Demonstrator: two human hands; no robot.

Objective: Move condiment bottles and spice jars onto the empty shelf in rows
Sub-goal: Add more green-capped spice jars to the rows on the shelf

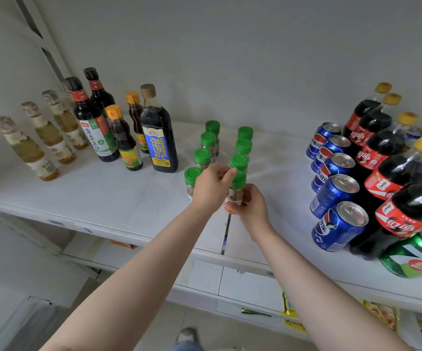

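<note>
Both hands met at the front of the right row of spice jars on the white shelf (118, 198). The left hand (211, 186) curled around the nearest spice jar (236, 190), with its thumb pressed against the side of the green cap, and the right hand (249, 207) pinched the lower part of the same jar from the front with bent fingers. The jar stood upright at the front end of its row, just before three other green-capped jars (241, 148) that ran in a line toward the back wall. A second row of four green-capped jars (202, 157) stood just beside it on the left; its front jar was partly hidden behind the left hand. Between the held jar and the front edge of the shelf there was bare white surface, crossed by a dark seam (226, 230) that ran to the edge. On the left, the dark sauce bottles (158, 140) and the pale bottles (41, 138) stood in slanted rows, well apart from the jars, with an open strip of shelf in front of them up to the edge. On the right, blue cans (334, 196) and cola bottles (379, 145) filled the shelf nearly to its edge, and a free band of shelf separated them from the right row of jars.
</note>
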